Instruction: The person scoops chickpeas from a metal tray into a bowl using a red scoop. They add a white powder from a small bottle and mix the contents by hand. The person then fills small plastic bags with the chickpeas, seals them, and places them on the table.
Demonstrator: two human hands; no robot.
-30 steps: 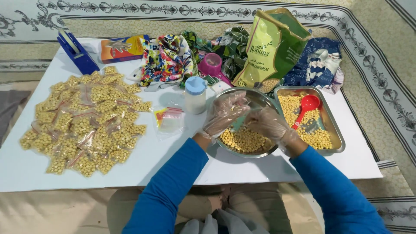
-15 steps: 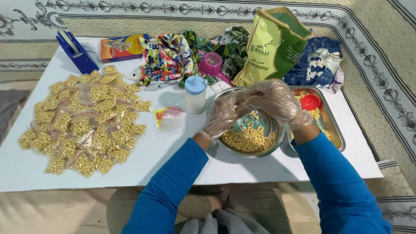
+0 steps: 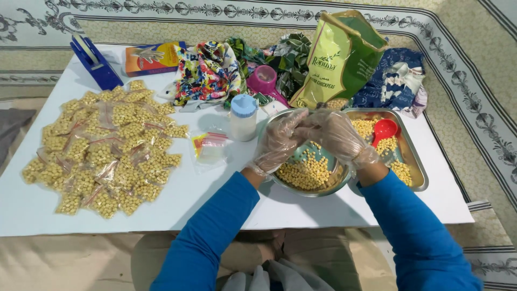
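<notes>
1. Nearest the camera are two blue sleeves, reaching from the bottom edge over the white table [image 3: 226, 210].
2. The left hand [image 3: 280, 143] and right hand [image 3: 336, 134], both in clear plastic gloves, meet above a round metal bowl [image 3: 323, 188] at the table's near edge.
3. The fingertips of both hands are pinched together where they touch; whatever small thing they grip is hidden by the gloves, so I cannot tell what it is.
4. The bowl holds yellow chickpeas [image 3: 307, 171] heaped on its near side, with a pale green bit showing under the hands.
5. Just right of the bowl, touching it, stands a rectangular metal tray [image 3: 417, 161] with more chickpeas and a red scoop [image 3: 383, 130] lying in it.
6. Left of the bowl lies a small clear zip bag [image 3: 209, 150], flat on the table.
7. Just behind it stands a white jar [image 3: 243, 117] with a light blue lid, upright.
8. Farther left spreads a wide heap of small filled packets [image 3: 102, 145] of chickpeas.
9. Behind the bowl a green chickpea bag [image 3: 339, 59] stands open, leaning left.
10. At the far edge lie a pink cup [image 3: 264, 81], crumpled patterned cloths [image 3: 207, 73], a flat orange box [image 3: 148, 58] and a blue tape dispenser [image 3: 94, 62].
</notes>
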